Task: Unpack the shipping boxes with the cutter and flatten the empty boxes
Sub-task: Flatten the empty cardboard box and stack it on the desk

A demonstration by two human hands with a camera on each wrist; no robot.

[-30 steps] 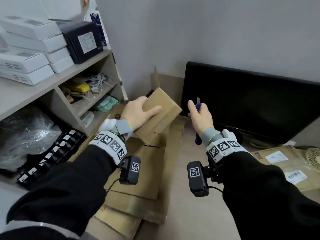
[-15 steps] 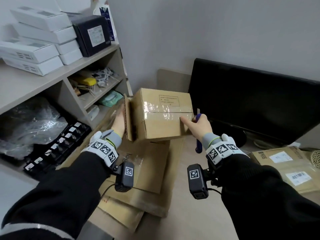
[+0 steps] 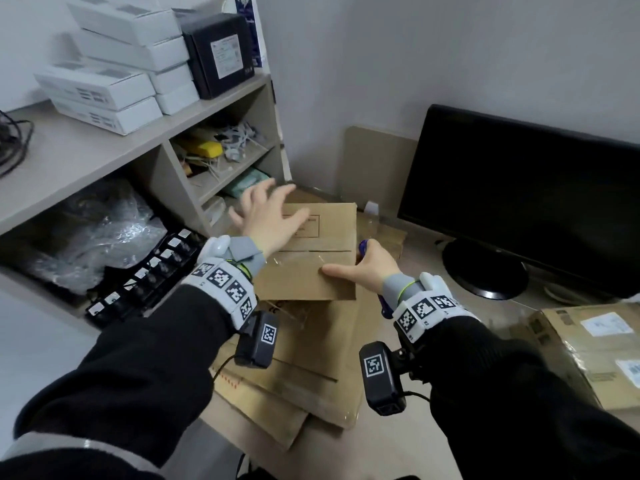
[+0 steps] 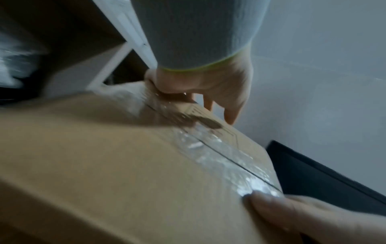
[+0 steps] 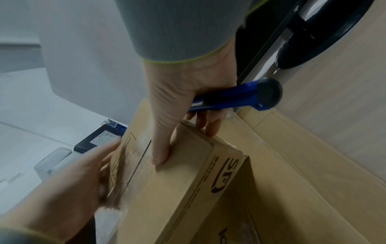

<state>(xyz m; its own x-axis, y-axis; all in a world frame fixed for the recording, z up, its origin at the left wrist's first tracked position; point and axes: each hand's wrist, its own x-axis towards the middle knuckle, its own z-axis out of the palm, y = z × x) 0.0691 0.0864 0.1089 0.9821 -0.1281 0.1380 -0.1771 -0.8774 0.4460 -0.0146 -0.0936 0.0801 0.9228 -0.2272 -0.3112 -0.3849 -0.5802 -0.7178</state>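
Note:
A brown shipping box (image 3: pixel 311 271) lies flat on a stack of flattened cardboard (image 3: pixel 304 372), its clear-taped seam facing up. My left hand (image 3: pixel 268 213) hovers over the box's far left part with fingers spread, holding nothing. In the left wrist view the left hand (image 4: pixel 217 92) has its heel at the box (image 4: pixel 125 165) edge. My right hand (image 3: pixel 358 268) grips a blue cutter (image 3: pixel 363 245) in its curled fingers while the thumb presses on the box top near the seam. The right wrist view shows the cutter (image 5: pixel 240 97) and the thumb on the box (image 5: pixel 177 181). The blade is hidden.
A black monitor (image 3: pixel 519 202) stands close on the right, its round base (image 3: pixel 485 275) beside the box. Shelves (image 3: pixel 104 150) with white boxes and clutter rise on the left. More sealed parcels (image 3: pixel 595 348) sit at the right. The wall is just behind.
The box, held up and tilted between both hands, now lies flat on the cardboard stack. My left hand left its side and spreads above the top. The right thumb stays on it.

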